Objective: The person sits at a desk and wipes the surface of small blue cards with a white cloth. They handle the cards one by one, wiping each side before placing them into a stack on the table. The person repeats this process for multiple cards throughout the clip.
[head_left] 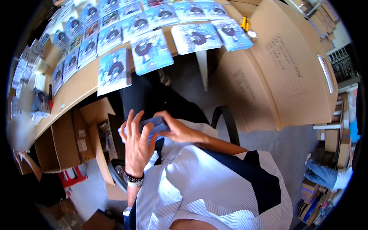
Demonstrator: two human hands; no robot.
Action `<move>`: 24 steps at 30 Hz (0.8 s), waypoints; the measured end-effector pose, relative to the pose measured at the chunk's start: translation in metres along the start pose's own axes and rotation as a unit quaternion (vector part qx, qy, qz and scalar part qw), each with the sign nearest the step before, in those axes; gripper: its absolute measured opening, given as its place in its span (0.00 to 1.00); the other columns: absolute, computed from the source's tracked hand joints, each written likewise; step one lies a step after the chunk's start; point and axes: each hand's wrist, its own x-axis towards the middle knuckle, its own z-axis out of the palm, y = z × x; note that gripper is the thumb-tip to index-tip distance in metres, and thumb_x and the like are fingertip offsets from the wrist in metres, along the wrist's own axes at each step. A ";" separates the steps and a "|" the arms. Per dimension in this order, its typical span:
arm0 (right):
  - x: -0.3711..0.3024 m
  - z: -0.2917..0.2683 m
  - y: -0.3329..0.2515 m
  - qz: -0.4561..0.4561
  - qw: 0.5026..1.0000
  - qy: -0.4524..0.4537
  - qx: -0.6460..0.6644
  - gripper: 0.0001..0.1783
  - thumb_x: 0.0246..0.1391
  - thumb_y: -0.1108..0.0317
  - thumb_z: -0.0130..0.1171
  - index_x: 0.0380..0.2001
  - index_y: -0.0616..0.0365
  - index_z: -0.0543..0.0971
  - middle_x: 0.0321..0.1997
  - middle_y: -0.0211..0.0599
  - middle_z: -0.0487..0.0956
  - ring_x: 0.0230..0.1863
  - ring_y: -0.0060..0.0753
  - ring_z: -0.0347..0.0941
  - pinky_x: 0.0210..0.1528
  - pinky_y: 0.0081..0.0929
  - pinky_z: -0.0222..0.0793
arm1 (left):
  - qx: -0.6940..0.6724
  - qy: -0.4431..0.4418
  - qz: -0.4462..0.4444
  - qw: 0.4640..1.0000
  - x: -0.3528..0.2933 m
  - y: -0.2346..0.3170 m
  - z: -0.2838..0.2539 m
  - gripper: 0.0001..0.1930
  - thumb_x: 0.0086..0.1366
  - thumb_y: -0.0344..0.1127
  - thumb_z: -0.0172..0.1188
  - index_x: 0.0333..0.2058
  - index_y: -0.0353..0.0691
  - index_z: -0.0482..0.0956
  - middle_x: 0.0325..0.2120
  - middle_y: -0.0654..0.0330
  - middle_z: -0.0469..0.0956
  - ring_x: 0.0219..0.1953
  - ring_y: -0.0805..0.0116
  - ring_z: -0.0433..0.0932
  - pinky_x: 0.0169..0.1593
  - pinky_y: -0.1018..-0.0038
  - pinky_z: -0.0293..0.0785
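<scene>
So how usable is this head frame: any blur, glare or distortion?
Head view: strong fisheye, the table edge bows and the corners go black; the left hand and the small dark item are slightly soft; the booklets catch bright light, and a pale washed-out patch sits at far left.

The person wears a white shirt [199, 184] with fine, pale pinstripes, loose and creased across the chest and shoulders. A large dark navy panel [253, 180] cuts across that shirt on its right side, with a sharp angled edge against the stripes. Just beyond the shirt's left cuff, the left hand [137, 143] carries a bracelet [134, 178] of black and white beads at the wrist. The right hand [178, 130] and its forearm are bare beyond the shirt's short sleeve.
</scene>
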 end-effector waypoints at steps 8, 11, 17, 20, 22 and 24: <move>0.015 -0.088 -0.066 -0.115 0.982 0.060 -0.136 0.22 0.59 0.66 0.66 0.54 0.61 0.75 0.51 0.42 0.78 0.52 0.36 0.77 0.54 0.32 0.73 | -0.042 -0.053 0.045 0.997 0.003 -0.003 -0.010 0.14 0.54 0.34 0.72 0.37 0.43 0.77 0.49 0.56 0.79 0.51 0.55 0.78 0.55 0.59 0.71; 0.018 -0.180 -0.099 -0.180 0.903 0.356 -0.161 0.04 0.64 0.73 0.55 0.37 0.59 0.79 0.39 0.36 0.81 0.39 0.27 0.78 0.45 0.27 0.74 | 0.012 -0.026 0.073 0.997 -0.014 -0.002 0.003 0.09 0.57 0.36 0.72 0.36 0.49 0.83 0.56 0.56 0.78 0.57 0.54 0.76 0.60 0.55 0.70; 0.012 -0.391 -0.078 0.026 0.681 0.398 -0.614 0.16 0.53 0.80 0.59 0.46 0.60 0.81 0.45 0.50 0.83 0.47 0.53 0.80 0.51 0.42 0.74 | -0.022 -0.025 0.070 0.997 -0.014 -0.004 -0.002 0.09 0.62 0.43 0.69 0.30 0.45 0.85 0.57 0.57 0.77 0.56 0.55 0.76 0.61 0.55 0.69; 0.001 -0.428 -0.052 0.042 0.703 0.344 -0.620 0.17 0.50 0.80 0.61 0.45 0.59 0.82 0.46 0.50 0.82 0.49 0.55 0.78 0.52 0.43 0.73 | -0.027 -0.033 0.050 0.998 -0.005 0.000 -0.001 0.10 0.63 0.42 0.67 0.29 0.43 0.86 0.53 0.55 0.79 0.54 0.55 0.76 0.60 0.58 0.70; -0.001 -0.419 -0.057 0.033 0.646 0.340 -0.683 0.14 0.55 0.75 0.62 0.46 0.55 0.83 0.42 0.49 0.83 0.45 0.54 0.80 0.48 0.42 0.75 | -0.043 -0.027 0.037 0.998 -0.003 -0.001 0.003 0.09 0.63 0.41 0.68 0.29 0.42 0.86 0.53 0.55 0.79 0.53 0.55 0.76 0.60 0.59 0.69; -0.001 -0.394 -0.075 0.147 0.617 0.347 -0.691 0.13 0.58 0.72 0.61 0.46 0.58 0.83 0.42 0.50 0.83 0.43 0.54 0.80 0.46 0.43 0.75 | -0.048 -0.018 0.029 0.998 -0.001 0.000 0.002 0.08 0.63 0.40 0.67 0.30 0.42 0.86 0.52 0.56 0.79 0.51 0.56 0.77 0.58 0.61 0.69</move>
